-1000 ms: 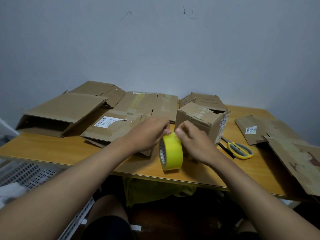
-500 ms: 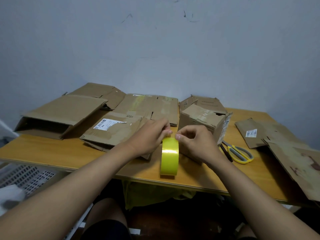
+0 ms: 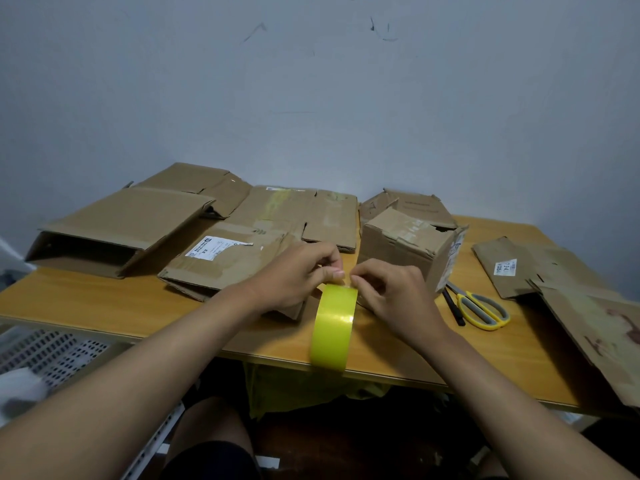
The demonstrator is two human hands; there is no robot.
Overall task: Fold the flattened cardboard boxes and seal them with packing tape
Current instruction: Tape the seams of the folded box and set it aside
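A yellow roll of packing tape (image 3: 333,325) stands on edge above the table's front edge, its outer face toward me. My left hand (image 3: 294,277) and my right hand (image 3: 391,292) both pinch the top of the roll with thumb and fingertips. Just behind my right hand stands a small folded cardboard box (image 3: 408,242) with old tape on its top. A flattened box with a white label (image 3: 225,259) lies under my left hand. More flattened boxes (image 3: 301,209) lie behind it.
Yellow-handled scissors (image 3: 483,308) and a dark pen (image 3: 452,306) lie right of the small box. Flattened cardboard (image 3: 588,313) covers the right end of the wooden table (image 3: 86,299). A large half-open box (image 3: 114,230) sits at far left. A white perforated basket (image 3: 45,351) is below left.
The roll has turned from showing its core side to facing me edge-on and hangs a little lower. Both hands stay pinched at its top.
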